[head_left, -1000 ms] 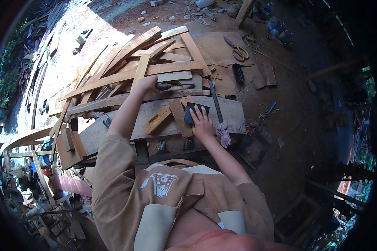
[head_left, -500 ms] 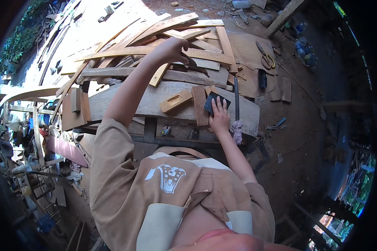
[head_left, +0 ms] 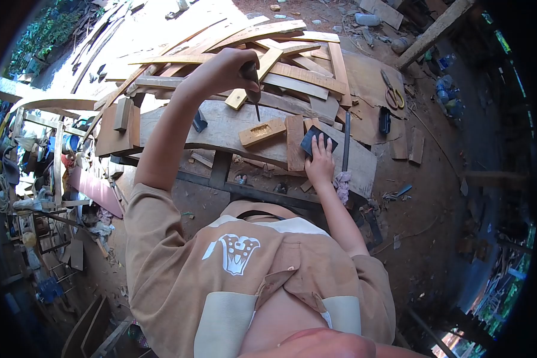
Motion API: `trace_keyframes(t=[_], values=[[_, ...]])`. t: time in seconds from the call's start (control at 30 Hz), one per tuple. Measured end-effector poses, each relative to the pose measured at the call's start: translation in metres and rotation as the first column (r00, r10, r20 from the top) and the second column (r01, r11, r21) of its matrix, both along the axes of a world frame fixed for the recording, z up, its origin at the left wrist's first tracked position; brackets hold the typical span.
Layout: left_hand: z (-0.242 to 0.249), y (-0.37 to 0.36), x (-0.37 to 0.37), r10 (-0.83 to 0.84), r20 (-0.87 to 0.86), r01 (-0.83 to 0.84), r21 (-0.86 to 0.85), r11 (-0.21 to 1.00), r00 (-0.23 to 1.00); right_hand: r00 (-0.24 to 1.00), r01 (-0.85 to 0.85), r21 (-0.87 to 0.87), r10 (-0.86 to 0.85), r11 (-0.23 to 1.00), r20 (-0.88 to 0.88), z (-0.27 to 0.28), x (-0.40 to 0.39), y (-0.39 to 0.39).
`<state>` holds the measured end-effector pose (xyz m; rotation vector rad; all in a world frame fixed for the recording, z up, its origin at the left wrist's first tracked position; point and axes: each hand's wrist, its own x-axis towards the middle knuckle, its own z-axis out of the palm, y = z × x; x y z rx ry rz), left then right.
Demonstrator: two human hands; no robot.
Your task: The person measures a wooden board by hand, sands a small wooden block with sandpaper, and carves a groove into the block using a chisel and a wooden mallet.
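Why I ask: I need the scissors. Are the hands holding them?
No, the scissors lie on the brown sheet beside the wood pile.

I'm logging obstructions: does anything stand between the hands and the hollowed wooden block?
Nothing visible stands between the left hand and the hollowed block except its own tool, pointing down. A reddish-brown piece of wood lies between the block and the right hand.

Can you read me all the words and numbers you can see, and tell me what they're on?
There are no words or numbers I can read.
Shirt: a white printed picture with a small white mark beside it, but no letters I can make out.
Plastic bottle on the ground: too small and blurred to tell if it has a label.
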<state>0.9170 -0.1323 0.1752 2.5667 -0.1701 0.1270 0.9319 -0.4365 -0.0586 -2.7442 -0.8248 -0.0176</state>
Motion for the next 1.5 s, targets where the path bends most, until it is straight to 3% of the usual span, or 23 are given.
trace_keyframes(t=[0.13, 0.3, 0.37, 0.47, 0.77, 0.83, 0.9, 0.93, 0.97, 1.07, 1.5], values=[[-0.007, -0.008, -0.011, -0.002, -0.001, 0.002, -0.056, 0.998, 1.0, 1.0, -0.003, -0.008, 0.003, 1.0, 0.008, 0.001, 0.0, -0.001], [-0.019, -0.017, -0.017, 0.06, -0.044, -0.06, -0.007, 0.998, 0.997, 1.0, -0.007, 0.006, 0.007, 1.0, 0.022, 0.002, -0.001, -0.003], [-0.027, -0.018, -0.02, 0.105, 0.081, -0.107, 0.012, 0.994, 0.991, 1.0, -0.004, 0.015, 0.004, 1.0, 0.027, 0.001, -0.002, -0.003], [-0.029, -0.02, -0.023, 0.176, 0.056, -0.176, -0.012, 0.984, 0.983, 1.0, 0.009, 0.001, -0.009, 1.0, 0.028, 0.001, -0.002, -0.004], [-0.025, -0.034, -0.022, 0.14, 0.075, -0.13, -0.117, 0.985, 0.987, 0.999, 0.032, 0.026, -0.033, 0.999, 0.016, 0.0, -0.003, -0.003], [-0.032, -0.036, -0.02, 0.159, 0.005, -0.157, -0.12, 0.98, 0.987, 0.999, 0.026, 0.027, -0.026, 0.999, 0.022, -0.001, -0.003, -0.004], [-0.042, -0.042, -0.019, 0.203, 0.112, -0.166, -0.275, 0.947, 0.973, 0.999, 0.033, 0.027, -0.034, 0.999, 0.028, -0.004, -0.003, -0.004], [-0.048, -0.043, -0.018, 0.21, -0.004, -0.192, -0.422, 0.886, 0.978, 0.999, 0.036, 0.026, -0.037, 0.999, 0.036, -0.005, -0.002, -0.003], [-0.06, -0.044, -0.016, 0.203, -0.004, -0.185, -0.422, 0.887, 0.979, 0.998, 0.044, 0.025, -0.044, 0.999, 0.036, -0.004, -0.003, -0.003], [-0.093, -0.049, -0.012, 0.118, -0.098, -0.153, -0.688, 0.709, 0.988, 0.999, 0.046, 0.022, -0.046, 0.999, 0.009, 0.0, -0.003, -0.003], [-0.092, -0.059, -0.015, 0.131, -0.103, -0.162, -0.781, 0.603, 0.986, 1.0, 0.021, 0.02, -0.021, 1.0, 0.005, 0.0, -0.001, -0.003]])
